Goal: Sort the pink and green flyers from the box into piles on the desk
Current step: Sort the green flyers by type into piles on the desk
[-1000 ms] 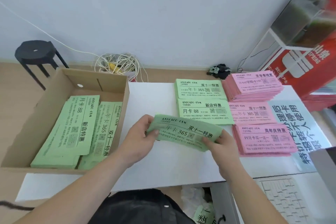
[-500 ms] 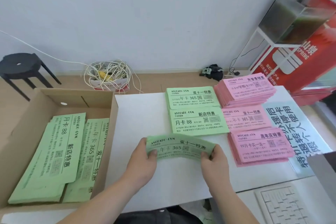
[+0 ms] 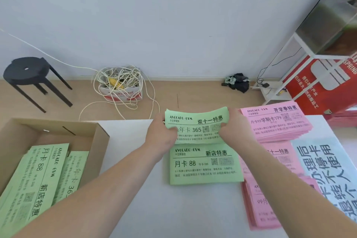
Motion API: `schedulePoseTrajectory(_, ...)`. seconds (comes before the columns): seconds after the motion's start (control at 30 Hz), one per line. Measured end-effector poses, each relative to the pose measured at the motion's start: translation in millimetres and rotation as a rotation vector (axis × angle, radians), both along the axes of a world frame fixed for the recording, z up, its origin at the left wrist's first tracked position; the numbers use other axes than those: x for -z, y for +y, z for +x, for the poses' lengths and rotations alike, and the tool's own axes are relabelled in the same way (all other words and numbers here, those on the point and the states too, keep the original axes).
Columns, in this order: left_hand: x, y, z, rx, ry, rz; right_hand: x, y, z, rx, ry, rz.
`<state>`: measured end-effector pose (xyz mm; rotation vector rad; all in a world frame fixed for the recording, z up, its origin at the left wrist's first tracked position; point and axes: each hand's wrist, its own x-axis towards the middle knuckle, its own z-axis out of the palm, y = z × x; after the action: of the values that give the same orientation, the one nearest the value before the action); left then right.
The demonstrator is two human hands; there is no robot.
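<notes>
Both hands hold a small bundle of green "365" flyers (image 3: 197, 121) by its short ends, at the far edge of the white desk (image 3: 135, 199), where the far green pile lay. My left hand (image 3: 161, 133) grips the left end, my right hand (image 3: 230, 127) the right end. Just nearer lies a green "88" pile (image 3: 204, 166). Three pink piles sit to the right: a thick far one (image 3: 274, 121), a middle one (image 3: 278, 154) and a near one (image 3: 258, 205), both partly hidden by my right arm. The cardboard box (image 3: 96, 141) at left holds two green stacks (image 3: 34, 179).
A blue-white printed sign (image 3: 328, 170) lies at the desk's right edge. On the floor beyond are a black stool (image 3: 27, 71), a small box of tangled white cable (image 3: 121, 85), a white rack with a glass tank (image 3: 324, 25) and a red carton (image 3: 328, 79).
Both hands carried the green bundle away from me, from the desk's middle to the far green pile's spot. The camera view tilted and moved forward.
</notes>
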<state>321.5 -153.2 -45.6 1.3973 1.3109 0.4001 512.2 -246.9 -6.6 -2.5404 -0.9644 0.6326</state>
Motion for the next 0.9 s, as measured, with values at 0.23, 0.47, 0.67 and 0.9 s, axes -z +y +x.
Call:
schedulePoseTrajectory(0.23,13,10,10,0.053,0.158,0.072,9,18,11,-0.112,-0.154,-0.257)
schedulePoseTrajectory(0.47,15,12,-3,0.181,0.26,0.127,13,39,0,-0.511,-0.193,-0.202)
schedulePoseTrajectory(0.67,17,1,-8,0.223,0.183,0.079,57,62,-3,-0.686,-0.13,-0.225)
schedulePoseTrajectory(0.9,19,-2,0,0.267,0.241,0.091,66,63,-2,-0.669,-0.147,-0.123)
